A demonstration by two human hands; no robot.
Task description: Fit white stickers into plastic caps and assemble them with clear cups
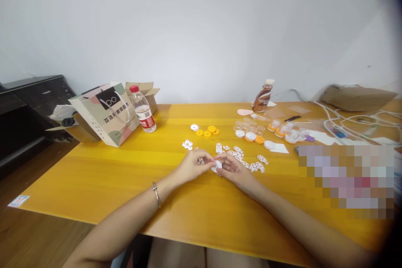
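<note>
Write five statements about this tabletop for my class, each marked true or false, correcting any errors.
1. The left hand and right hand both hold a round white disc. True.
2. The clear plastic bottle has a blue cap. False: the bottle's cap is red.
3. A metal bracelet circles the right forearm. False: the bracelet circles the left forearm.
4. Round yellow discs lie beyond the hands. True.
5. A brown-labelled bottle has a pale cap. True.
</note>
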